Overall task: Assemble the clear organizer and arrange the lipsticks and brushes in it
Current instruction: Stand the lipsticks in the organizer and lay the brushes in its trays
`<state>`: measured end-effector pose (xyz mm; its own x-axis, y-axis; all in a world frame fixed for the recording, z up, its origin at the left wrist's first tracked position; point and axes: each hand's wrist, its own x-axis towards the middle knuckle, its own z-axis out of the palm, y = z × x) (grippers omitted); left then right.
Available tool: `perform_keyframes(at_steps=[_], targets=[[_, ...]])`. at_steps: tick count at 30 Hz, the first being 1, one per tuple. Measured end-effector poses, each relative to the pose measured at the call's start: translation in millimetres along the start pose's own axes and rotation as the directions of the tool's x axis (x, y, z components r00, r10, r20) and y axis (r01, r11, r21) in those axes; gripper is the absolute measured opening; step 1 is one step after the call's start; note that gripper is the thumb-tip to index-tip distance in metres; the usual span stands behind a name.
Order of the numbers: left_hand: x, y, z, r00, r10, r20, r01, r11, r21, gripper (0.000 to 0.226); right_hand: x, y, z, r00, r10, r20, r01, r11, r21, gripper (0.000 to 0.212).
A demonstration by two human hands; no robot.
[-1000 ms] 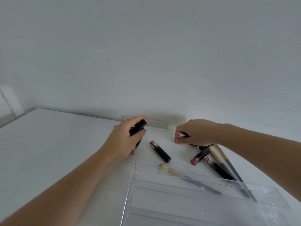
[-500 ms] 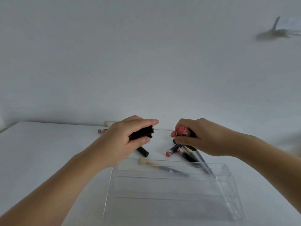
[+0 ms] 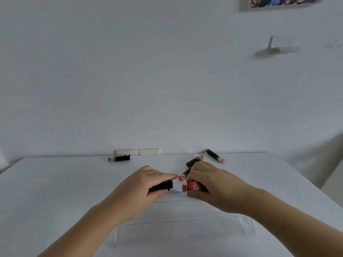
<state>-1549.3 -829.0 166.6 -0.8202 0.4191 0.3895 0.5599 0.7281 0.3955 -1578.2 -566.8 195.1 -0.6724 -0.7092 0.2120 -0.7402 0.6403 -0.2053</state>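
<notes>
The clear organizer tray (image 3: 185, 230) lies flat on the white table (image 3: 55, 182), under my forearms. My left hand (image 3: 146, 190) is closed around black lipstick tubes (image 3: 161, 186) above the tray's far edge. My right hand (image 3: 213, 188) grips lipsticks with pink ends (image 3: 191, 186) pointing left. Loose lipsticks lie beyond: one just past my right fingers (image 3: 183, 174), one further back (image 3: 194, 160), one at the back right (image 3: 215, 156), one at the back left (image 3: 119, 158). The brushes are hidden.
A white power strip (image 3: 137, 151) sits against the wall at the table's back edge. The table's right edge drops off near a pale object (image 3: 315, 164). A picture (image 3: 278, 1) hangs high on the wall.
Both hands have drawn closer together over the tray's far edge, still holding their lipsticks. The view has tilted up, showing more wall and further lipsticks at the back.
</notes>
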Motion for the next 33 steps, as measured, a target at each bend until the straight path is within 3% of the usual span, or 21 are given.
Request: perform_keyframes(at_steps=[5,9,17,21,25,28,31,33], targets=[[-2,-3,2,0.995,-0.053,0.083,0.051,0.998,0.031,0.049,-8,-6,18,0.996,0.033,-0.082,-0.044,0.99,-0.136,0.043],[-1,6,0,0.986,-0.034,0.165,0.014,0.993,0.116,0.053,-14,-14,30,0.99,0.046,-0.13,-0.07,0.981,-0.183,0.058],[-6,5,-5,0.987,-0.121,0.108,0.116,0.992,0.05,0.058,-14,-9,34,0.964,0.011,-0.267,-0.05,0.989,-0.136,0.059],[-10,1,-8,0.98,-0.173,0.099,0.169,0.984,0.05,0.065,-18,-7,39,0.92,0.02,-0.391,-0.054,0.996,-0.075,0.048],[-11,-3,-14,0.974,-0.201,0.104,0.195,0.979,0.06,0.067,-19,-6,36,0.911,0.058,-0.409,-0.072,0.997,-0.02,0.047],[-13,-8,-24,0.97,-0.235,0.064,0.238,0.97,-0.044,0.056,-19,-2,30,0.903,0.061,-0.424,-0.063,0.998,0.009,0.043],[-10,-26,-34,0.949,-0.305,-0.077,0.288,0.942,-0.172,0.035,-13,9,19,0.886,0.101,-0.453,-0.073,0.994,0.079,0.037],[-4,-49,-38,0.925,-0.345,-0.157,0.322,0.934,-0.155,0.02,-4,24,8,0.883,0.162,-0.44,-0.112,0.984,0.139,0.037]])
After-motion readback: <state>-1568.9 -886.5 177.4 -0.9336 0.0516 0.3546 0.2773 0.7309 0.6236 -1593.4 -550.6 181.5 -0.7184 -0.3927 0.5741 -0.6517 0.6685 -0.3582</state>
